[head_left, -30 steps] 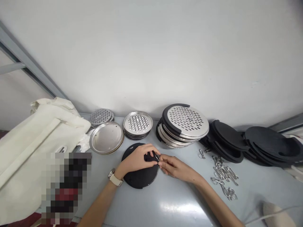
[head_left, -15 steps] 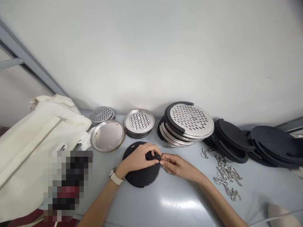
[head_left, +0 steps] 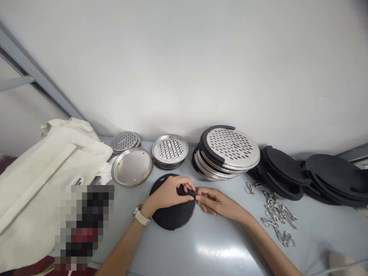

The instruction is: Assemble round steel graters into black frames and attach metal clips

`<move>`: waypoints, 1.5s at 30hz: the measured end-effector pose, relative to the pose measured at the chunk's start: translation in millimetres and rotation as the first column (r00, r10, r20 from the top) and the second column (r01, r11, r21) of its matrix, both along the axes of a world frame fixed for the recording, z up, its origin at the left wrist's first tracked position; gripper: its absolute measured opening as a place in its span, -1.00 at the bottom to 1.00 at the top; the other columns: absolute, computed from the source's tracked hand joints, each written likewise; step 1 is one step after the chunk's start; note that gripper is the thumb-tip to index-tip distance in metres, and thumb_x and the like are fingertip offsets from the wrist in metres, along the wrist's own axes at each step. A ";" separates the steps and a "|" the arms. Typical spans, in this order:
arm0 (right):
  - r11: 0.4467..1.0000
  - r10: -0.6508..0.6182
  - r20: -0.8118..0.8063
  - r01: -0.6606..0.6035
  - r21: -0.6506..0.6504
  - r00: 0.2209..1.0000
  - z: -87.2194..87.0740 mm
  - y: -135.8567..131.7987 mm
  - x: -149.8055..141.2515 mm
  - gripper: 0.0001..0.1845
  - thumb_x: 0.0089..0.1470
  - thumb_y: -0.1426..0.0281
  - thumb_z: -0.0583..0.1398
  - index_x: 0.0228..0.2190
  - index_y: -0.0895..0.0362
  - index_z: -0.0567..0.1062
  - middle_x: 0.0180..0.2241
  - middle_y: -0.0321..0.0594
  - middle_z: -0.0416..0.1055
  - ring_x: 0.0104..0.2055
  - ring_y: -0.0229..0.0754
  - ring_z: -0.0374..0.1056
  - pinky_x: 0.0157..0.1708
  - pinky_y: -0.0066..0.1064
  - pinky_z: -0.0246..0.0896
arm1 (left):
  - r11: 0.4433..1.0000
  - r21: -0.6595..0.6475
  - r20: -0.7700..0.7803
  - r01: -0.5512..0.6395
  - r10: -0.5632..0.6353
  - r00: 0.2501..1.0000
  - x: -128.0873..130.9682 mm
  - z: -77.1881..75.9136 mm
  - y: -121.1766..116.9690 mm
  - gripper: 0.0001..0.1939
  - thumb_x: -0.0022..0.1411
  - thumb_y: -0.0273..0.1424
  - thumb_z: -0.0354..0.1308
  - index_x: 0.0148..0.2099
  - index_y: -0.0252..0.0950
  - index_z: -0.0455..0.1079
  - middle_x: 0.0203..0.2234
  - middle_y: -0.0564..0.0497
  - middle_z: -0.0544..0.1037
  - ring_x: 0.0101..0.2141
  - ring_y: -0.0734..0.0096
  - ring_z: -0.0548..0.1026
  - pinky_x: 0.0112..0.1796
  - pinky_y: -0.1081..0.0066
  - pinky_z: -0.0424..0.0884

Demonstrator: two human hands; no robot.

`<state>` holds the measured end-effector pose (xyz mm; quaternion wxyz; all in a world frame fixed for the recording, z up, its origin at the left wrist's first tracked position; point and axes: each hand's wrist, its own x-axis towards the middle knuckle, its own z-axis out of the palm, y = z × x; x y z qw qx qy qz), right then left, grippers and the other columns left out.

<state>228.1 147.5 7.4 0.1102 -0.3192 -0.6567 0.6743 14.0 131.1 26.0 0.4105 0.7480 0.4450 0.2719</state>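
A round black disc (head_left: pixel 172 214) lies flat on the grey table (head_left: pixel 218 245) in front of me. My left hand (head_left: pixel 168 193), with a watch on its wrist, rests on the disc's upper right part with fingers pinched. My right hand (head_left: pixel 217 202) meets it at the disc's right edge, fingers also pinched. Between the two sets of fingertips is a small metal wire clip (head_left: pixel 193 192), mostly hidden by the fingers.
Along the wall stand a stack of perforated metal discs with black rims (head_left: pixel 227 151), two smaller perforated stacks (head_left: pixel 169 150) (head_left: pixel 125 141), a plain metal dish (head_left: pixel 131 167) and black lids (head_left: pixel 307 174). Loose wire clips (head_left: pixel 276 216) lie at right. A cream cloth bag (head_left: pixel 40 180) fills the left.
The clip has sunk lower between my fingertips at the disc's edge and shows less. Both hands stay in place; the view shifted slightly.
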 end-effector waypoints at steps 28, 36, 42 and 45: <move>1.000 0.001 0.026 -0.002 0.028 1.000 -6.0 0.8 1.1 -0.56 0.19 0.06 0.04 -0.40 0.19 0.41 -0.56 -0.33 0.27 -0.60 -0.40 0.14 -0.60 -0.55 0.12 | 0.999 0.006 0.023 0.038 -0.038 0.999 -1.1 -6.0 0.1 -0.77 0.09 -0.48 0.23 -0.15 -0.23 0.47 -0.27 0.09 0.56 -0.32 0.52 0.48 -0.22 0.53 0.38; 0.999 -0.003 0.025 0.001 0.044 1.000 -8.8 0.3 1.0 -0.57 0.21 0.08 0.00 -0.39 0.19 0.40 -0.56 -0.33 0.26 -0.58 -0.38 0.16 -0.60 -0.55 0.15 | 0.999 0.023 0.001 0.044 -0.044 0.999 -1.5 -4.5 -0.2 -0.77 0.09 -0.48 0.22 -0.15 -0.21 0.47 -0.27 0.10 0.56 -0.33 0.52 0.47 -0.22 0.53 0.39; 1.000 -0.002 0.018 0.002 0.021 1.000 -10.4 1.0 1.8 -0.73 0.21 0.29 0.00 -0.37 0.17 0.39 -0.54 -0.32 0.29 -0.54 -0.37 0.18 -0.59 -0.56 0.17 | 0.999 0.014 0.002 0.048 -0.048 0.999 -1.4 -5.0 -0.1 -0.77 0.09 -0.49 0.22 -0.15 -0.22 0.47 -0.28 0.09 0.56 -0.33 0.52 0.48 -0.22 0.52 0.39; 1.000 -0.007 0.017 0.006 0.015 1.000 -10.6 0.7 2.0 -0.79 0.16 0.39 -0.02 -0.38 0.17 0.38 -0.53 -0.31 0.31 -0.55 -0.37 0.19 -0.59 -0.57 0.17 | 0.999 0.016 -0.006 0.046 -0.046 0.999 -1.0 -5.5 0.0 -0.78 0.09 -0.48 0.22 -0.16 -0.24 0.48 -0.28 0.07 0.56 -0.33 0.51 0.48 -0.22 0.51 0.39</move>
